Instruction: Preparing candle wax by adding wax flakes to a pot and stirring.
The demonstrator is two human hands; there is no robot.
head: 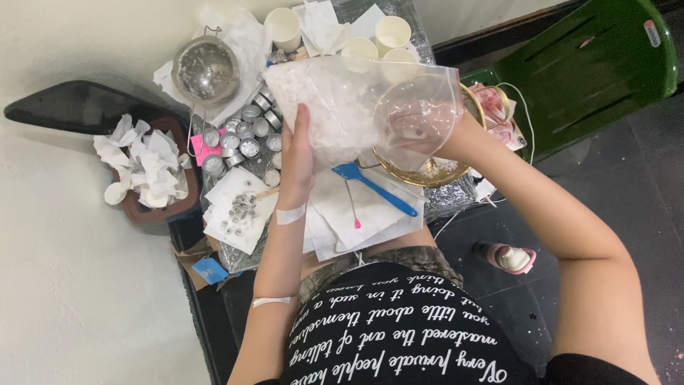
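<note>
Glossy clear plastic bag (pixel 370 107); shiny metal strainer (pixel 206 69).

Upper left of the frame: a metal strainer (pixel 206 69); below it small metal cups (pixel 242 135). Far left, crumpled tissues (pixel 142 162). Upper right, a green chair (pixel 591 68).

Only real package here is a clear zip-top plastic bag (pixel 356 107) half full of white flakes, being held up over the cluttered table, with the left hand (pixel 298 160) gripping its underside and the right hand (pixel 420 125) sitting inside the open mouth. A small pink paper label (pixel 203 148) is lying flat by the little metal cups (pixel 242 135). A white sticker (pixel 652 33) is sitting on the green chair (pixel 591 71) at the far right.
</note>
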